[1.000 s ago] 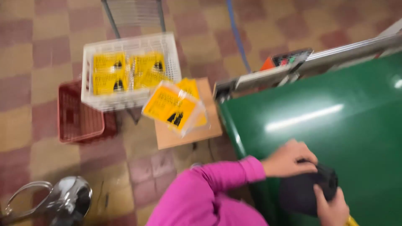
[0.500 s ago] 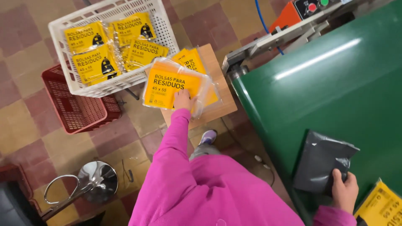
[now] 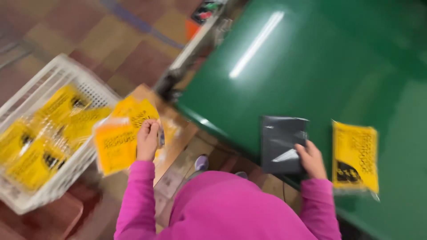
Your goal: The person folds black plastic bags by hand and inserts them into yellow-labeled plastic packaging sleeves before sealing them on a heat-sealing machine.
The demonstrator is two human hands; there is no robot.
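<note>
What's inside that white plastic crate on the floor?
The white crate holds several yellow packets with black print, lying flat and overlapping. The picture is blurred, so their number is unclear, and whatever lies beneath the top ones is covered. The left hand holds another yellow packet beside it.

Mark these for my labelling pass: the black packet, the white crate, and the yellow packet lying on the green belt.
black packet (image 3: pixel 281 143), head view, its middle.
white crate (image 3: pixel 66 71), head view, far rim.
yellow packet (image 3: pixel 354 155), head view, its middle.

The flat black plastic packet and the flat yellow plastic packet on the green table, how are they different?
The flat black plastic packet is plain; the flat yellow plastic packet carries dark print. The right hand holds the black one; the yellow one lies untouched. Both rest flat on the green table.
</note>
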